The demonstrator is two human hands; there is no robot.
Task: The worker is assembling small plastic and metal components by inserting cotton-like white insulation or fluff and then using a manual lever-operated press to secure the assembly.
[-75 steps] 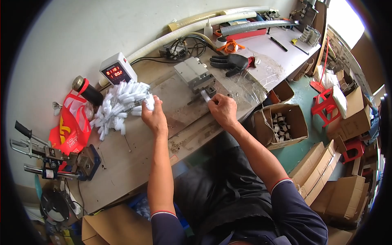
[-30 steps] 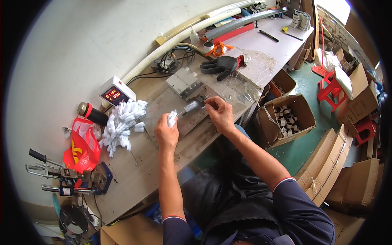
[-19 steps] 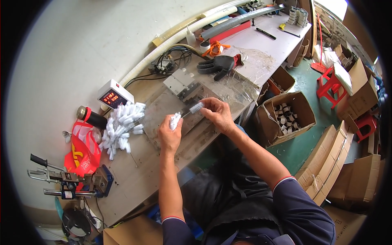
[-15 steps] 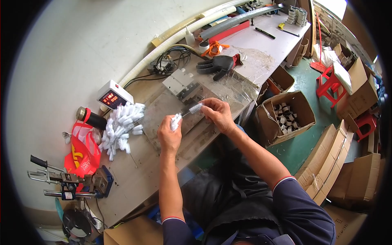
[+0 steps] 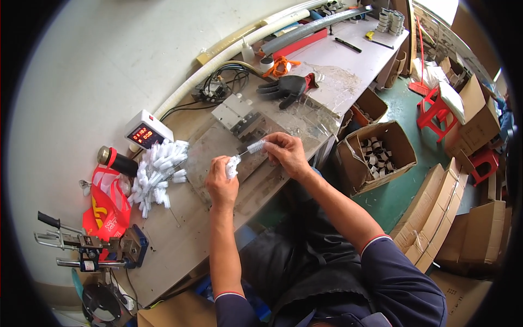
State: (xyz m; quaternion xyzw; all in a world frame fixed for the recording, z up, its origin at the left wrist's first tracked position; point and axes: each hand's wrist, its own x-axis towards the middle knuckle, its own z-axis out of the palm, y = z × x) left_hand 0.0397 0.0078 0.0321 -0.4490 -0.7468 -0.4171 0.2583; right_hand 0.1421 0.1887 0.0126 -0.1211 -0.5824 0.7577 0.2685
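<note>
My left hand (image 5: 222, 182) is closed around white-bristled brushes, whose tufts (image 5: 232, 166) stick out by the thumb. My right hand (image 5: 289, 154) pinches the bristled end of a small white brush (image 5: 256, 146) between thumb and fingers. A thin wire stem runs from that brush toward my left hand. Both hands are above the bench's front part, close to a metal fixture (image 5: 248, 124). A heap of similar white brushes (image 5: 159, 171) lies on the bench to the left.
Behind the heap stands a white counter box (image 5: 148, 129) with red digits. A red bag (image 5: 106, 210) and a lever press (image 5: 98, 245) are at the left. A black glove (image 5: 283, 90) lies beyond the fixture. Cardboard boxes (image 5: 376, 158) and a red stool (image 5: 436, 111) stand on the floor at right.
The brush in my right hand has come slightly nearer my left hand. The whole view has shifted a little to the left.
</note>
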